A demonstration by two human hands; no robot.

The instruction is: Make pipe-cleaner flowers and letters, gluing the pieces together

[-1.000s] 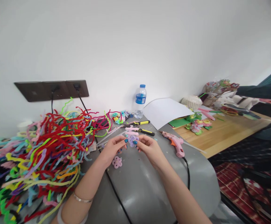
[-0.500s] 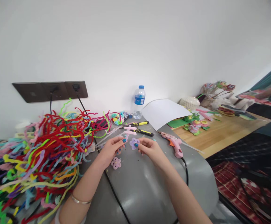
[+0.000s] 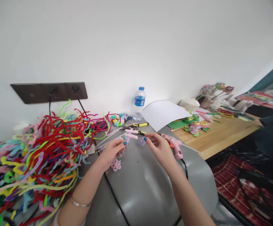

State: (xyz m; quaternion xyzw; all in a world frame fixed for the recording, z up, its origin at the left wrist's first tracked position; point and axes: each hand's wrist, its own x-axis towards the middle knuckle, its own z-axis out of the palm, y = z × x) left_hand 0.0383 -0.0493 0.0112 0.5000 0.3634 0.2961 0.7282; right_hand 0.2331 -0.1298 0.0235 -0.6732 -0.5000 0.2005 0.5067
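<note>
A small purple pipe-cleaner flower (image 3: 141,142) is at the fingertips of my right hand (image 3: 159,149), its near edge against the thumb. Those fingers look closed on it, though the thumb hides part of the grip. My left hand (image 3: 113,153) is closed, thumb against fingers; whatever it pinches, if anything, is too small to make out. Just below it a pink pipe-cleaner flower (image 3: 116,165) lies on the grey table (image 3: 148,188). Beyond both hands are pink pipe-cleaner pieces (image 3: 131,136) and pliers with yellow-black handles (image 3: 142,125).
A big heap of coloured pipe cleaners (image 3: 56,150) covers the left side. A pink glue gun (image 3: 177,148) with a black cord lies right of my right hand. Behind stand a water bottle (image 3: 139,103) and white paper (image 3: 163,113). A wooden board (image 3: 211,133) holds craft flowers.
My right hand has moved right, away from my left hand, and the purple flower has gone with it, now tilted. The left hand has barely moved. The person's arm at far right has left that spot.
</note>
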